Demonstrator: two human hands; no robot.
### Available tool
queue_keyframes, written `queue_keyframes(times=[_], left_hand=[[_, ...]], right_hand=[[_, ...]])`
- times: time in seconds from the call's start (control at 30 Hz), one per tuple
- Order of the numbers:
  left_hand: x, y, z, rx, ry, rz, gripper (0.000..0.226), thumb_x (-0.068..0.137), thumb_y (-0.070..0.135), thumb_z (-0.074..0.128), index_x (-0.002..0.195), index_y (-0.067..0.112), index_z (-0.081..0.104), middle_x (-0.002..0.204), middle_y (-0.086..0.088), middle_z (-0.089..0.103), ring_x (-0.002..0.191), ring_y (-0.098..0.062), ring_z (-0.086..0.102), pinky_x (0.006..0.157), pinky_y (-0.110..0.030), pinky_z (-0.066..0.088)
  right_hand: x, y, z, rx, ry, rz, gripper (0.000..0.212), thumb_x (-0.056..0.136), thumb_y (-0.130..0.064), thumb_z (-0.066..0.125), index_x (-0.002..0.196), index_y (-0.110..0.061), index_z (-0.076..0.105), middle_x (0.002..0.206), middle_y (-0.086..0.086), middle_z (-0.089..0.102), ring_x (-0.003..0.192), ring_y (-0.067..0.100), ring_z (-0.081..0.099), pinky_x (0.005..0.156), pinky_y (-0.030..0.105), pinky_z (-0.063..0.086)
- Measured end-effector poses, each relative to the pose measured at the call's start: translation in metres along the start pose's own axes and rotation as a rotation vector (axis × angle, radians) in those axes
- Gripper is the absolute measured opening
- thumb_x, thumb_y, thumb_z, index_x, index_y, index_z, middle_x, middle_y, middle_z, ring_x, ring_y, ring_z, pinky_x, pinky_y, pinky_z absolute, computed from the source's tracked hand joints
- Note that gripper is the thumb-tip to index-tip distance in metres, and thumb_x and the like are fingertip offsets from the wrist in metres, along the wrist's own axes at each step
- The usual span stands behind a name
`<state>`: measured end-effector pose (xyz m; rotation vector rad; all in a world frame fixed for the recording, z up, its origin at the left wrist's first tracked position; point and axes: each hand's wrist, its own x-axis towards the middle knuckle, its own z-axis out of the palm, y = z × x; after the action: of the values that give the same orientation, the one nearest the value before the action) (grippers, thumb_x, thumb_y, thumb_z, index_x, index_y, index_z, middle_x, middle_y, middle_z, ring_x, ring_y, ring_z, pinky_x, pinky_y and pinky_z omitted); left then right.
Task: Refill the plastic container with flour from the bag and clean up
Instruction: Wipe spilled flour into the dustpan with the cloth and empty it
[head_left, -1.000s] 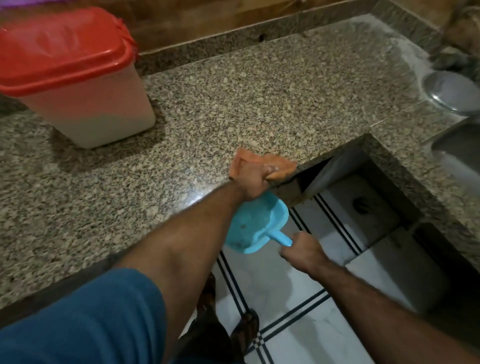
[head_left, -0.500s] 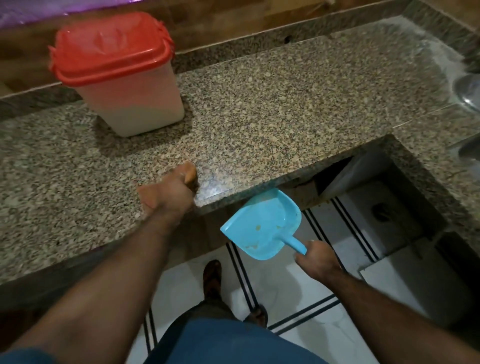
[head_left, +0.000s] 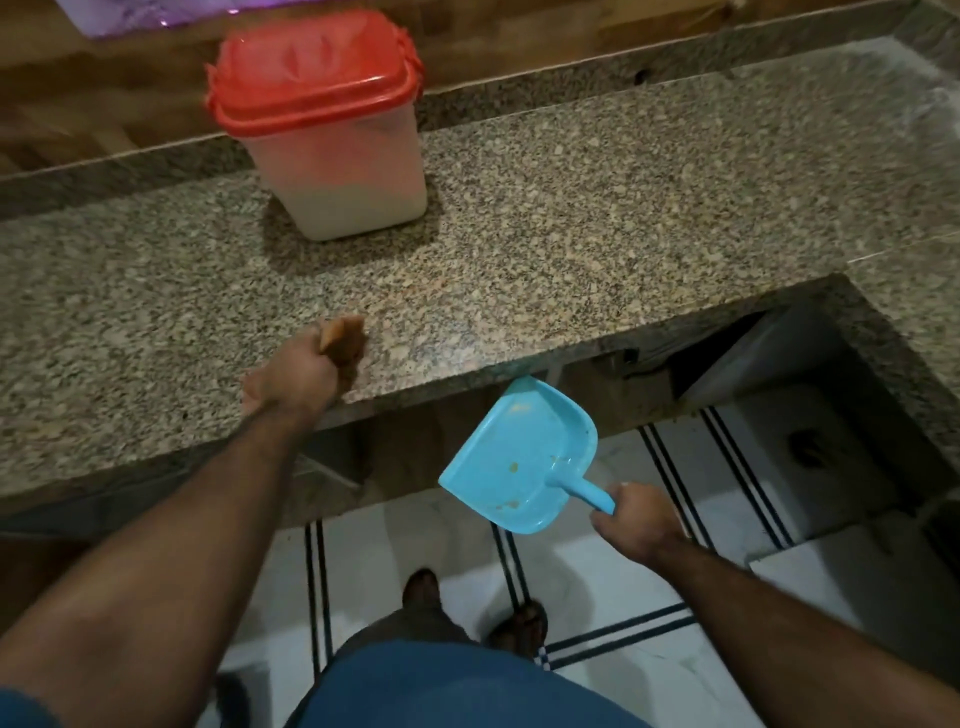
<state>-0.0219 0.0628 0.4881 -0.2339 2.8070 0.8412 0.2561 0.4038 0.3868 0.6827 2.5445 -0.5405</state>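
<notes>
Flour shows as a pale layer in the lower part of the plastic container (head_left: 347, 171), which stands upright in the upper left-centre of the frame, on the granite counter (head_left: 597, 223) near its back edge. Its red lid (head_left: 311, 73) is on, slightly blurred. We see no flour bag in the frame.

Our left hand (head_left: 291, 382) sits at the counter's front edge, left of centre, fingers curled tight around a brownish-orange cloth (head_left: 343, 340) — the cloth pokes out above the fist and rests on the granite just inside the edge. It is blurred, so we cannot tell its folds.

Our right hand (head_left: 636, 522) is lower, right of centre, below the counter's level and over the white floor tiles (head_left: 597, 582) with their dark double lines. It is closed around the handle of a blue dustpan (head_left: 519, 462). The pan's open mouth points up toward the underside of the counter edge, just below it; whether the two touch we cannot tell. A few small brownish specks lie in the pan.

At the bottom of the frame — blue clothing and two feet on the tiles.
</notes>
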Motion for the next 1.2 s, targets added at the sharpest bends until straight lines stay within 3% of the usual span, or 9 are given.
queue_keyframes(times=[0.13, 0.23, 0.33, 0.4, 0.53, 0.63, 0.8, 0.93, 1.2], left_hand=[[0.007, -0.039, 0.024, 0.115, -0.077, -0.003, 0.049, 0.097, 0.036, 0.051, 0.143, 0.026, 0.064, 0.148, -0.011, 0.064, 0.135, -0.029, 0.06, 0.118, -0.052, 0.045], [-0.032, 0.032, 0.032, -0.217, -0.31, 0.446, 0.036, 0.108, 0.006, 0.052, 0.132, 0.015, 0.077, 0.131, 0.003, 0.076, 0.108, 0.007, 0.073, 0.11, -0.03, 0.054], [-0.048, 0.058, 0.047, -0.354, -0.569, 0.546, 0.036, 0.103, 0.001, 0.05, 0.126, 0.011, 0.076, 0.123, -0.01, 0.079, 0.119, -0.028, 0.075, 0.104, -0.054, 0.059], [-0.063, 0.055, 0.043, -0.465, -0.637, 0.385, 0.029, 0.099, 0.008, 0.05, 0.113, 0.014, 0.074, 0.104, -0.006, 0.079, 0.099, -0.026, 0.075, 0.088, -0.043, 0.061], [-0.11, -0.005, 0.0, -0.719, -0.44, 0.181, 0.023, 0.109, 0.01, 0.051, 0.121, 0.022, 0.068, 0.09, 0.007, 0.072, 0.077, -0.002, 0.07, 0.067, -0.024, 0.055], [-0.128, -0.106, -0.032, -0.997, -0.243, -0.056, 0.019, 0.107, 0.015, 0.056, 0.113, 0.024, 0.072, 0.096, 0.0, 0.08, 0.088, -0.018, 0.074, 0.087, -0.045, 0.061], [-0.178, -0.273, -0.117, -0.981, 0.201, -0.264, 0.024, 0.111, 0.012, 0.052, 0.132, 0.009, 0.062, 0.114, -0.008, 0.073, 0.099, -0.019, 0.072, 0.08, -0.028, 0.059], [-0.221, -0.404, -0.152, -0.918, 0.395, -0.453, 0.032, 0.098, 0.036, 0.058, 0.122, 0.016, 0.064, 0.124, -0.021, 0.07, 0.116, -0.039, 0.069, 0.106, -0.056, 0.055], [-0.325, -0.539, -0.197, -1.029, 0.644, -0.791, 0.022, 0.109, 0.026, 0.053, 0.126, 0.013, 0.06, 0.129, -0.02, 0.066, 0.116, -0.036, 0.064, 0.109, -0.056, 0.051]], right_hand=[[0.001, -0.017, 0.014, 0.007, -0.022, -0.062, 0.021, 0.084, -0.04, 0.069, 0.077, -0.02, 0.065, 0.073, -0.001, 0.065, 0.069, 0.023, 0.064, 0.058, 0.027, 0.04], [-0.002, -0.041, 0.023, -0.013, -0.062, -0.134, 0.02, 0.084, -0.038, 0.069, 0.074, -0.022, 0.061, 0.072, -0.003, 0.063, 0.067, 0.02, 0.061, 0.055, 0.027, 0.036], [-0.009, -0.068, 0.029, -0.04, -0.078, -0.195, 0.02, 0.082, -0.038, 0.069, 0.074, -0.022, 0.061, 0.073, -0.002, 0.064, 0.068, 0.02, 0.061, 0.056, 0.028, 0.036], [-0.016, -0.085, 0.033, -0.06, -0.076, -0.219, 0.021, 0.081, -0.04, 0.069, 0.075, -0.021, 0.062, 0.073, -0.002, 0.065, 0.07, 0.022, 0.063, 0.058, 0.027, 0.038], [-0.035, -0.12, 0.048, -0.066, -0.065, -0.23, 0.025, 0.075, -0.047, 0.062, 0.071, -0.022, 0.061, 0.072, 0.0, 0.066, 0.073, 0.027, 0.068, 0.062, 0.028, 0.042], [-0.059, -0.153, 0.066, -0.13, -0.066, -0.243, 0.019, 0.08, -0.04, 0.067, 0.074, -0.022, 0.063, 0.072, 0.0, 0.065, 0.076, 0.028, 0.069, 0.063, 0.028, 0.041], [-0.118, -0.235, 0.104, -0.24, -0.119, -0.333, 0.018, 0.087, -0.04, 0.068, 0.092, -0.023, 0.073, 0.079, -0.004, 0.068, 0.081, 0.023, 0.071, 0.066, 0.031, 0.051], [-0.155, -0.319, 0.148, -0.34, -0.211, -0.436, 0.033, 0.086, -0.046, 0.065, 0.108, -0.023, 0.076, 0.093, -0.001, 0.076, 0.085, 0.02, 0.074, 0.08, 0.038, 0.065], [-0.23, -0.481, 0.244, -0.559, -0.408, -0.638, 0.035, 0.093, -0.037, 0.066, 0.12, -0.016, 0.075, 0.113, 0.004, 0.075, 0.104, 0.022, 0.072, 0.094, 0.036, 0.061]])
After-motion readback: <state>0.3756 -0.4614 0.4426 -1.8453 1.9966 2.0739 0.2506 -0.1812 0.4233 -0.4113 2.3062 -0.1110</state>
